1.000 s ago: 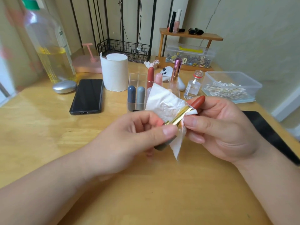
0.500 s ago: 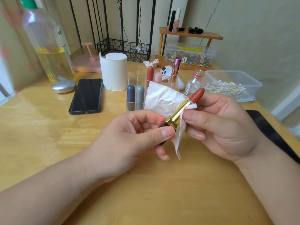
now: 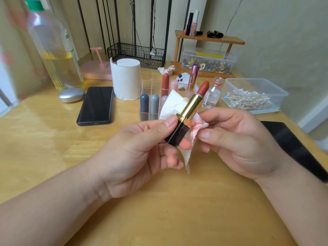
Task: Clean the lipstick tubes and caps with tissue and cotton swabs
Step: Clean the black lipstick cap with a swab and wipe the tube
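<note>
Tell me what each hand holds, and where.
Left hand grips the lipstick tube by its black base; right hand pinches the tissue at its stained fold.

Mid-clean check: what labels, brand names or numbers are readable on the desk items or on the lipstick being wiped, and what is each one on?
No text here can be read with certainty.
Large clear bottle, side label: print is present but too blurred to read.
Small glass vial, label: dark print, too small to read.
Lipstick tube: no text visible on the gold or black parts.
</note>
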Motion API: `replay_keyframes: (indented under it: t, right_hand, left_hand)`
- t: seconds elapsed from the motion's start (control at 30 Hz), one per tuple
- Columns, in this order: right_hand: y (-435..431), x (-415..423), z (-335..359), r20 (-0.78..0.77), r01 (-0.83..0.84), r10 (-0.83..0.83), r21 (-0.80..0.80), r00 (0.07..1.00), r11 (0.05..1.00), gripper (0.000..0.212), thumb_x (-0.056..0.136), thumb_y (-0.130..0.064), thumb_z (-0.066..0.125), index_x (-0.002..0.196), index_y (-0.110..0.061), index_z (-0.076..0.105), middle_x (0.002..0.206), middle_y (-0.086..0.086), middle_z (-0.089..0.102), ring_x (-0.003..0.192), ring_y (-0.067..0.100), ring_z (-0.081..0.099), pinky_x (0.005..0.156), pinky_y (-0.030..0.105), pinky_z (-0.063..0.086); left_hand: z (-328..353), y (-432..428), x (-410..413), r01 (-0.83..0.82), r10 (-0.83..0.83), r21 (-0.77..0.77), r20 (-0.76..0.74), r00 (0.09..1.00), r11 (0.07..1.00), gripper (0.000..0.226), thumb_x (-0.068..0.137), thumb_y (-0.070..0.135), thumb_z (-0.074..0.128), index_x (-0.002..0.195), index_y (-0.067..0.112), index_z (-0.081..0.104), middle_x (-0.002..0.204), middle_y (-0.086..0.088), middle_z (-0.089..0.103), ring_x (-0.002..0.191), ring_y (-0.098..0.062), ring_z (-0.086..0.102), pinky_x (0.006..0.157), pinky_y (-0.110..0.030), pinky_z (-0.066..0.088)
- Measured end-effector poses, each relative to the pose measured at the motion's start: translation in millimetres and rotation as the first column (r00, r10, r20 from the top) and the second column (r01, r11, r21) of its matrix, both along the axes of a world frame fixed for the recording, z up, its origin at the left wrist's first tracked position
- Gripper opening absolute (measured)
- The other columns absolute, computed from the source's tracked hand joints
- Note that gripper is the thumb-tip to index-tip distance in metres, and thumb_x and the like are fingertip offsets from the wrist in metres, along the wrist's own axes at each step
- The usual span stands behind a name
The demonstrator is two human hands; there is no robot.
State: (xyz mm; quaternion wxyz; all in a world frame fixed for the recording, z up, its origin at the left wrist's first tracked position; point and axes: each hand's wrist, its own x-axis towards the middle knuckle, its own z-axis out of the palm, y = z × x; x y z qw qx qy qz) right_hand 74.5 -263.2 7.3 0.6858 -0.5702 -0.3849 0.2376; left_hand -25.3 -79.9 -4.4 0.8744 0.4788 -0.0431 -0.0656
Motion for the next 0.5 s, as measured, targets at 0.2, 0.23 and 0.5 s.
replay_keyframes:
  t: [0.2, 0.23, 0.5]
  right_hand:
    - [1.8, -2.0, 2.1, -0.105, 0.002, 0.004, 0.057, 0.994, 0.998, 0.015, 0.075, -0.008, 0.069, 0.087, -0.005, 0.078, 0.074, 0.011, 0.070, 0.060, 0.014, 0.058, 0.052, 0.024, 0.043]
    - [2.9, -2.5, 1.1, -0.099, 0.019, -0.013, 0.058, 0.995, 0.998, 0.014, 0.075, -0.010, 0.069, 0.085, -0.003, 0.077, 0.074, 0.012, 0.070, 0.059, 0.014, 0.060, 0.051, 0.024, 0.042]
    - [4.4, -6.1, -0.9, -0.072, -0.064, 0.067, 0.041, 0.995, 0.997, 0.013, 0.082, -0.017, 0.073, 0.091, -0.008, 0.074, 0.078, 0.013, 0.072, 0.064, 0.019, 0.066, 0.048, 0.023, 0.036]
  left_hand:
    - [-0.7, 0.7, -0.2, 0.062, -0.062, -0.011, 0.004, 0.998, 0.998, 0.040, 0.093, 0.028, 0.058, 0.113, -0.005, 0.068, 0.088, -0.014, 0.067, 0.053, -0.013, 0.052, 0.064, -0.031, 0.055]
    - [-0.5, 0.6, -0.4, 0.076, -0.076, -0.013, 0.002, 0.997, 0.997, 0.039, 0.093, 0.028, 0.058, 0.112, -0.004, 0.069, 0.087, -0.013, 0.066, 0.052, -0.013, 0.052, 0.063, -0.031, 0.055]
    - [-2.8, 5.3, -0.5, 0.184, -0.184, -0.007, 0.033, 0.982, 0.983, 0.030, 0.095, 0.027, 0.060, 0.099, -0.001, 0.069, 0.084, -0.015, 0.066, 0.051, -0.012, 0.052, 0.063, -0.029, 0.053]
